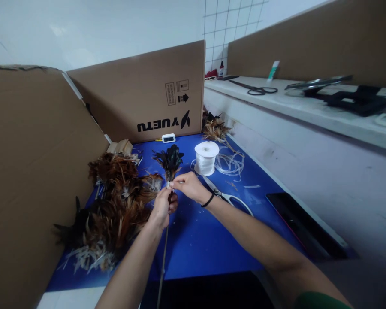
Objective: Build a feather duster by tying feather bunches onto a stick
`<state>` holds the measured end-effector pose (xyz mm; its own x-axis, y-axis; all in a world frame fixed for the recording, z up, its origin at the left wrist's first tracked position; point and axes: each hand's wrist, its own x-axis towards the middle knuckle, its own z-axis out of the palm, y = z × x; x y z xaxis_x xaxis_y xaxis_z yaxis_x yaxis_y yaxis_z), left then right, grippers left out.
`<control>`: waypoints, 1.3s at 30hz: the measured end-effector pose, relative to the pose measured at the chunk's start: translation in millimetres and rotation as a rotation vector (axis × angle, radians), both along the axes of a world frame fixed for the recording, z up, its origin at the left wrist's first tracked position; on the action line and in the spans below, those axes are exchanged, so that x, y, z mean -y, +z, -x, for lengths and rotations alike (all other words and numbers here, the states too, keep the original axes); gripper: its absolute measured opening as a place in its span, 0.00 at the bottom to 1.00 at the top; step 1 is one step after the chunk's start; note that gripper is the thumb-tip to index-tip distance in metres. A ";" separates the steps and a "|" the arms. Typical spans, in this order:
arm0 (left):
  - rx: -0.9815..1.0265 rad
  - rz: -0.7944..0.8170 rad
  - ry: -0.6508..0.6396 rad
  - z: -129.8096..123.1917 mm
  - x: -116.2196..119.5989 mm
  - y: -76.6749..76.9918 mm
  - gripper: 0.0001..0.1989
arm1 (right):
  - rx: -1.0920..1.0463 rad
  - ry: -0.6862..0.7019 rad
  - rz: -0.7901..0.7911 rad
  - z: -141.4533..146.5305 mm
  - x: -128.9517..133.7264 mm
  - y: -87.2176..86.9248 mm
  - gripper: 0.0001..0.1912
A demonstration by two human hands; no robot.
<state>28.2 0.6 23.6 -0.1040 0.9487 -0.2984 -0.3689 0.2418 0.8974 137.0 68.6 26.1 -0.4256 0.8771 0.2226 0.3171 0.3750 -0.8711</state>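
Note:
My left hand [163, 206] is closed around a thin stick [164, 257] that carries a tuft of dark feathers [171, 159] at its upper end, like a feather duster. Below the hand, the stick runs down past the table's front edge. My right hand [190, 187], with a black band at the wrist, pinches at the base of the tuft, close to my left thumb. Whatever its fingertips hold is too small to make out. To the left lie heaps of brown and black feathers [116, 219]. A white spool of ribbon [207, 159] stands beyond my right hand, and scissors [225, 195] lie partly hidden under that forearm.
Loose ribbon [230, 164] lies beside the spool. A phone [304, 223] rests at the table's right side. Cardboard panels [135, 94] enclose the back and left. A small white timer [168, 138] and more feathers [215, 128] sit at the back. Scissors [257, 89] lie on the right ledge.

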 end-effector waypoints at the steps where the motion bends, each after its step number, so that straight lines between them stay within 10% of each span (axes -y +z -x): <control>1: -0.006 0.004 0.008 -0.8 0.0 -0.9 0.16 | -0.001 -0.006 0.003 0.4 0.3 -0.1 0.12; 19: -0.183 -0.123 0.165 -2.5 -0.4 -8.6 0.23 | 0.144 0.045 -0.199 -7.9 13.8 19.7 0.12; 39: -0.176 -0.113 0.139 0.5 0.0 -4.5 0.16 | 0.065 0.065 -0.003 -3.0 11.7 17.2 0.12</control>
